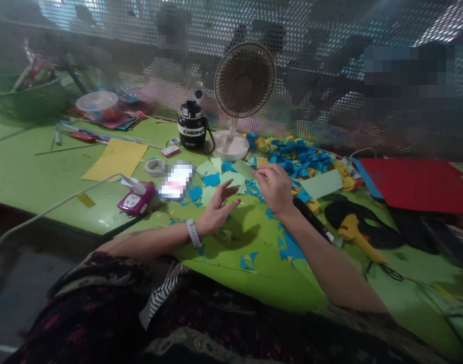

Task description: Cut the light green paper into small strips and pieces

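Caution: your left hand [218,208] lies open and empty, your right fingers [274,182] pinch a small scrap [266,178], and a careless sweep could scatter nearby paper pieces [231,178].

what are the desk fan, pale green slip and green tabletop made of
The desk fan has a fine dark grille, wire or plastic, on a smooth white base, likely moulded plastic. The pale green slip looks like matte paper or thin card with crisp cut edges. The green tabletop has glossy glare, so painted or laminated; what lies beneath cannot be seen.
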`<state>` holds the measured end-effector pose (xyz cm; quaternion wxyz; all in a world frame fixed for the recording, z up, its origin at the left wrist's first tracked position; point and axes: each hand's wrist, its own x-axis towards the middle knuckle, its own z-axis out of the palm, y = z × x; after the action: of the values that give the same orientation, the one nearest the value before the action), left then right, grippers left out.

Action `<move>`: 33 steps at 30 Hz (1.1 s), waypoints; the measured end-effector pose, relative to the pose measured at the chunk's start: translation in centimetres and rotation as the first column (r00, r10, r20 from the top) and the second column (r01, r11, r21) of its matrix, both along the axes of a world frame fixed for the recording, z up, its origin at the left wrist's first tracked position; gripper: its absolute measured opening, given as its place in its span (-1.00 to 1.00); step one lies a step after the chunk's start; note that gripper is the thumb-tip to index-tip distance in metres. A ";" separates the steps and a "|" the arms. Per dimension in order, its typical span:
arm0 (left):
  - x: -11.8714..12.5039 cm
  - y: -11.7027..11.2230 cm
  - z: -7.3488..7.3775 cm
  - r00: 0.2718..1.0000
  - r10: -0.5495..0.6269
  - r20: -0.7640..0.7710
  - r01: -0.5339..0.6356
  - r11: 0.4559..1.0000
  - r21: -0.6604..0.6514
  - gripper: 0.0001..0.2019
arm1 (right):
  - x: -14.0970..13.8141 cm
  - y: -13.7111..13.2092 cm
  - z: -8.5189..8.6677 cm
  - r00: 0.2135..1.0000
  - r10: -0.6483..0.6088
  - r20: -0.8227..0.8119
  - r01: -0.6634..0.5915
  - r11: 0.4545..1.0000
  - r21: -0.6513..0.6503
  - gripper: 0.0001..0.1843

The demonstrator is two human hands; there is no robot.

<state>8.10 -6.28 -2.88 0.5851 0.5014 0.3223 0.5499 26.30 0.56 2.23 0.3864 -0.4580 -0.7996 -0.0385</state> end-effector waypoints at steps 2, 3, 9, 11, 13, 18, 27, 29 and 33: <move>0.2 -0.1 -0.2 1.000 -0.006 -0.019 0.007 0.999 0.037 -0.39 | -1.1 0.8 -1.1 0.993 0.011 0.116 -0.010 1.000 -0.012 -0.75; 0.3 -0.2 -0.4 1.000 -0.009 -0.024 0.010 0.999 0.051 -0.39 | -1.5 1.0 -1.7 0.982 0.017 0.189 -0.012 1.000 -0.028 -0.75; 0.5 0.2 -1.2 0.997 -0.063 -0.035 0.065 0.996 0.069 -0.50 | -2.3 1.6 -4.5 0.927 0.166 0.335 -0.035 0.931 -0.364 -0.84; 0.5 0.2 -1.1 0.997 -0.069 -0.029 0.071 0.995 0.064 -0.54 | -1.9 1.9 -4.8 0.937 0.178 0.302 -0.040 0.909 -0.414 -0.87; 0.4 0.0 -0.7 0.997 -0.076 -0.027 0.077 0.995 0.055 -0.59 | -1.6 2.3 -4.8 0.949 0.163 0.268 -0.033 0.902 -0.431 -0.87; 0.1 -0.2 0.4 0.994 -0.100 0.032 0.103 0.988 -0.119 -0.69 | -0.7 2.4 -3.6 0.996 0.027 0.088 0.010 0.919 -0.394 -0.73; 0.1 0.8 0.8 0.978 -0.051 0.202 0.121 0.927 -0.355 -0.32 | 1.4 -5.6 -0.5 0.961 0.227 0.156 -0.218 0.973 -0.069 -0.79; 0.1 0.4 0.9 0.974 -0.093 0.204 0.159 0.928 -0.337 -0.24 | 1.4 -7.2 -0.9 0.957 0.235 0.170 -0.225 0.971 -0.076 -0.82; 0.1 -0.7 0.9 0.962 -0.187 0.199 0.229 0.950 -0.213 -0.12 | 1.5 -8.2 -2.4 0.963 0.248 0.102 -0.236 0.964 -0.120 -0.83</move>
<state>8.25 -6.97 -2.01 0.7211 0.4095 0.2771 0.4853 27.80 -7.61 -0.15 0.3162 -0.3737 -0.8716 0.0253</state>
